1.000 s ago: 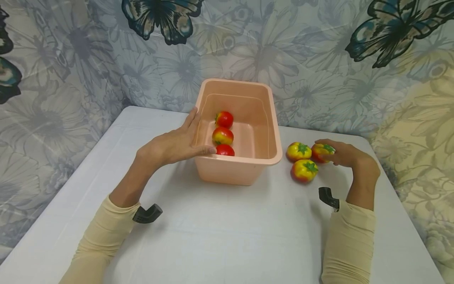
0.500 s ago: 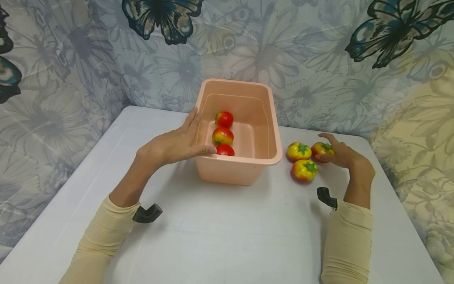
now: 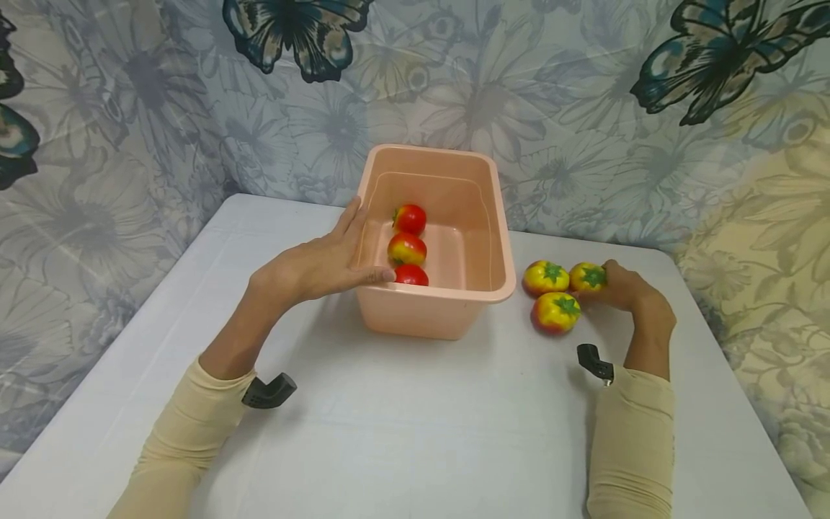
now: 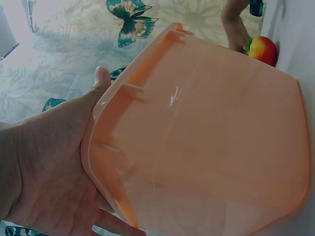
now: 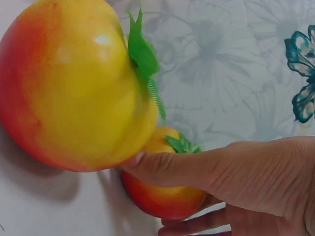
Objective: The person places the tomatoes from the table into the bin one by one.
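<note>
In the head view, my left hand (image 3: 305,270) grips the left side of a peach plastic bin (image 3: 421,313), thumb over the front rim and fingers along the outer wall. Inside lie a red tomato (image 3: 410,218), a yellow-and-red tomato (image 3: 407,249) and another red tomato (image 3: 411,274). To the right, my right hand (image 3: 632,292) holds a yellow-and-red tomato (image 3: 587,275) with a green leafy top. Its thumb and fingers lie on opposite sides of that tomato (image 5: 165,199) in the right wrist view. Two similar tomatoes sit beside it, one behind (image 3: 546,277) and one in front (image 3: 555,312).
A white-covered table (image 3: 402,432) bears everything. Behind it hangs a floral cloth (image 3: 486,94) with butterflies, close to the bin's far side. A dark device sits on each wrist, the left one (image 3: 269,391) and the right one (image 3: 595,362).
My right hand has shifted slightly left, its fingers first lifting and spreading, then closing around the right-hand tomato. The left hand and the bin have stayed still.
</note>
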The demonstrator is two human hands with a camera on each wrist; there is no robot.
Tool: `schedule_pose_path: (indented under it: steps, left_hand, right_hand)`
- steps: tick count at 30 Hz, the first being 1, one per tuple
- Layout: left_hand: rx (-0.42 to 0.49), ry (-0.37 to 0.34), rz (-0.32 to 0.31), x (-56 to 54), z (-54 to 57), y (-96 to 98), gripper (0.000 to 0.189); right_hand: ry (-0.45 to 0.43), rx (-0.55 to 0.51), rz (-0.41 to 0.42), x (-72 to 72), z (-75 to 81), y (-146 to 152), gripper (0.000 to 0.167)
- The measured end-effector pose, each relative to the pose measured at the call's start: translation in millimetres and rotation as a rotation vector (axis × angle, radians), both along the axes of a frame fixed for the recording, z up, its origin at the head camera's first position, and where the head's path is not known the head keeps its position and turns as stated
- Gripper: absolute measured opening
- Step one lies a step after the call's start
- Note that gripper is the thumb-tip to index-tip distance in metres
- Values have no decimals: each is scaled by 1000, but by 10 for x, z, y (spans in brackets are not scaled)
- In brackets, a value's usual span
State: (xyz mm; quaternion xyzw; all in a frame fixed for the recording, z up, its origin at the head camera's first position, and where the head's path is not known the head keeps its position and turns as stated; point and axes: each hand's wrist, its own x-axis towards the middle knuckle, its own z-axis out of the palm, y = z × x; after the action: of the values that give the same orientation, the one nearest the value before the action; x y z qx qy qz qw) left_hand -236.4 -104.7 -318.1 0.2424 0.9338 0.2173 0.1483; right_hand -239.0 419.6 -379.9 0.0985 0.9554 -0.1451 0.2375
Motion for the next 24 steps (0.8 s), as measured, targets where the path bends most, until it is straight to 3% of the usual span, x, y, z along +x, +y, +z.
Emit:
schedule_pose_path:
  steps: [4, 7, 15, 21, 24]
  left_hand:
    - [0, -2, 3, -3, -4, 1, 126]
    - [-1, -4, 3, -2, -6, -2, 126]
    - [14, -10, 11, -1, -15, -6, 127]
    - [17, -9, 15, -1, -19, -5, 126]
    - [18, -9, 12, -4, -19, -1, 126]
  right_hand:
    - [86, -12, -51, 34, 67, 36, 126]
    - [225, -23, -82, 61, 131, 47, 131]
    - [663, -40, -198, 139, 308, -141, 95]
    - [863, -128, -328, 190, 497, -303, 86]
    - [957, -208, -404, 226, 588, -380, 73]
